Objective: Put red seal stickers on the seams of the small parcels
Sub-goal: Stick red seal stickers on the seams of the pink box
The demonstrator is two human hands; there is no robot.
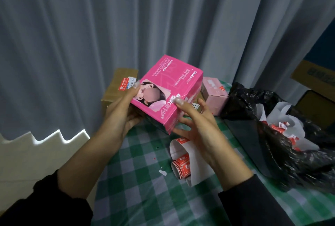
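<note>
Grey pleated curtain point(163, 17) across the whole back. Below it, worktop point(145, 189) under a green-and-white checked cloth. On its right side, crumpled black plastic bag point(290, 153), white backing paper and red scraps showing inside.

Up in the middle, lifted clear of the cloth and tilted: glossy bright-pink cardboard box point(168, 87), printed face up. Gripped from both sides: by the left hand point(123, 111) at the near-left corner, thumb on top, fingers underneath; by the right hand point(197, 126) at the near-right corner, thumb on the top edge, fingers spread below.

Behind the left hand, brown cardboard parcel point(117, 87) with a red seal sticker point(123, 84) on it. Behind the box to the right, small pale-pink carton point(213, 93). Just below the right hand, flat on the cloth, curled roll of red seal stickers on white backing point(181, 164).
</note>
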